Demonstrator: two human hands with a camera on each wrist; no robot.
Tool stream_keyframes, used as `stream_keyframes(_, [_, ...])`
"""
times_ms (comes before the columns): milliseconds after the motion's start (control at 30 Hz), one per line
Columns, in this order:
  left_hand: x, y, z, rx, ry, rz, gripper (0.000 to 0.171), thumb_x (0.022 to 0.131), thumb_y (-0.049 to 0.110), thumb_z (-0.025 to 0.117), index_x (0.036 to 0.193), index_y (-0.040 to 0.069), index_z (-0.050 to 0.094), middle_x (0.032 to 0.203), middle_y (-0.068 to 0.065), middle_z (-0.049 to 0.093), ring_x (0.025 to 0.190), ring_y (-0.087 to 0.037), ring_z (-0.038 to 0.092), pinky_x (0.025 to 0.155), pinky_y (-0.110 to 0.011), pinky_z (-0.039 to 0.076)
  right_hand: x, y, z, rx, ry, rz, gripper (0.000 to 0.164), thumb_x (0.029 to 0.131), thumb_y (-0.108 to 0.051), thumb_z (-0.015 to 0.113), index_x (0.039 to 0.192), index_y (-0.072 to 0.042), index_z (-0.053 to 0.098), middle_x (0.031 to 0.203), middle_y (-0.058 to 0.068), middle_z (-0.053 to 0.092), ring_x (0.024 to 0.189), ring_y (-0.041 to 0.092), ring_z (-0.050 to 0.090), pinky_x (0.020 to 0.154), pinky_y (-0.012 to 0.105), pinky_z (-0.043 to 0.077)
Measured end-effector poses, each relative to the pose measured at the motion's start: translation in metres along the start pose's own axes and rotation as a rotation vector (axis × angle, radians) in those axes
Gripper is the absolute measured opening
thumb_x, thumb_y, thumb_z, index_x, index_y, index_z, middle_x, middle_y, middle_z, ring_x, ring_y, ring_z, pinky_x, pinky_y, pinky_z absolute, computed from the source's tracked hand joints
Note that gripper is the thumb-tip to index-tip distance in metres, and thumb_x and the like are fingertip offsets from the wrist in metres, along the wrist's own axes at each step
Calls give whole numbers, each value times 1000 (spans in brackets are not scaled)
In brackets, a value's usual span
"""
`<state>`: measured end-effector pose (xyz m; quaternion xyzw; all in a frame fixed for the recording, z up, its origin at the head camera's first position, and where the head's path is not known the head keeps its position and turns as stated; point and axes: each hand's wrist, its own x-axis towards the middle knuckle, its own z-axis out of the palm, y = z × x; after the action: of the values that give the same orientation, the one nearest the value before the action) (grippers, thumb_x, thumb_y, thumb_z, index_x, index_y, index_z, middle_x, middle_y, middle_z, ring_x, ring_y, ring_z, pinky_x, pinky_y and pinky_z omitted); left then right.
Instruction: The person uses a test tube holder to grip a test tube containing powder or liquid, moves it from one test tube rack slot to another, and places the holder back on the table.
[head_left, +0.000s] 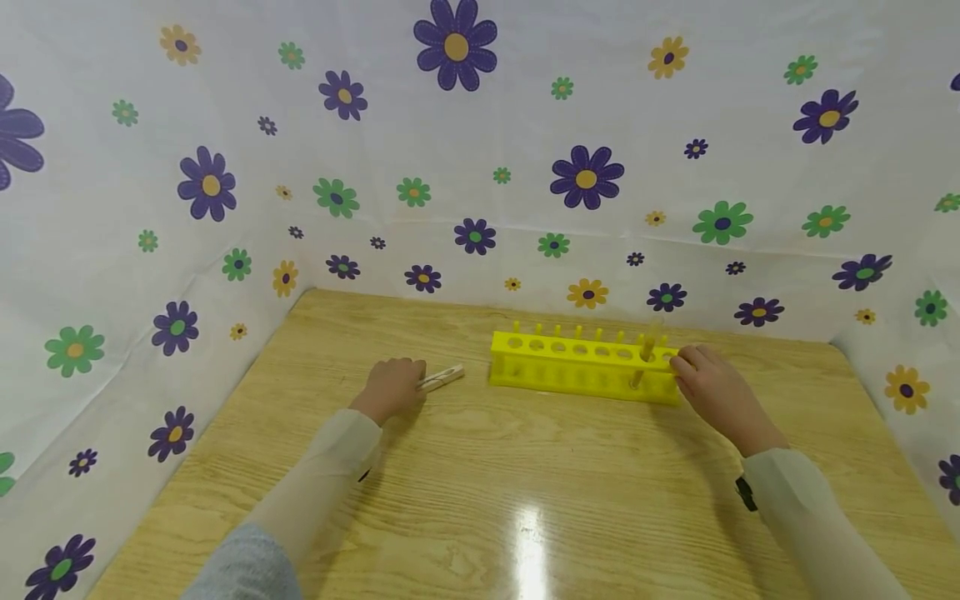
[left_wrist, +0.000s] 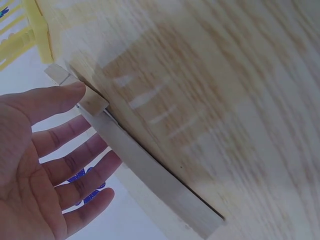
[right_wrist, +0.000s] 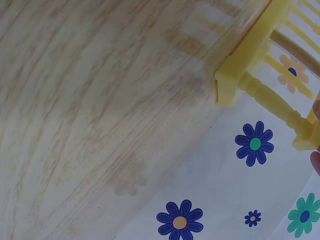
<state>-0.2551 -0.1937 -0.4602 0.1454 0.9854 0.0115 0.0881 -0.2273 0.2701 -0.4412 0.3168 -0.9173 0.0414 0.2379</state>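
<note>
A wooden test tube clamp (head_left: 441, 378) lies low over the tabletop, its far end pointing toward the rack. My left hand (head_left: 392, 389) pinches it; in the left wrist view the thumb of the left hand (left_wrist: 45, 165) presses one side of the clamp (left_wrist: 155, 165), with fingers behind it. The yellow test tube rack (head_left: 577, 379) stands upright at the back right. My right hand (head_left: 720, 396) grips its right end; only fingertips of it show at the edge of the right wrist view. One test tube (head_left: 648, 343), brownish and slightly tilted, stands in a hole near that end.
Both hands work over a wood-grain table (head_left: 465, 492). A white flower-printed sheet (head_left: 495, 133) rises behind the table and along its left and right sides. Pegs (head_left: 557, 330) stick up along the back of the rack.
</note>
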Motion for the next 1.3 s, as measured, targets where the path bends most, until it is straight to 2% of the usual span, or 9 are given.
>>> stream_keyframes(233, [3,-1,4,35,-1,3,11,87,17,64,86,9,57,75,-6,61,63,-21,58,57,-37,48,-2,2,3,29,20,-27,30,68,11,76,91,2,58,89,14,57,83,27,53,74,39,53])
stream_keyframes(367, [4,-1,6,41,-14,-15,13,87,19,67,87,10,58,77,-6,63,66,-21,61,59,-38,51,-3,3,3,36,23,-29,30,68,12,75,90,2,58,88,13,57,82,26,53,73,39,53])
stream_keyframes(967, [-1,-3,3,-50,-28,-52,18,83,20,72,85,8,59,79,-6,63,69,-20,60,60,-36,50,-6,5,6,81,71,3,26,69,15,72,87,1,60,85,11,56,81,25,53,71,39,53])
stream_keyframes(1300, [-1,-8,6,-65,10,-40,20,82,22,73,88,7,61,83,-7,64,71,-20,61,61,-36,51,-6,5,6,85,80,14,24,70,14,72,86,1,60,82,10,54,78,24,53,68,38,53])
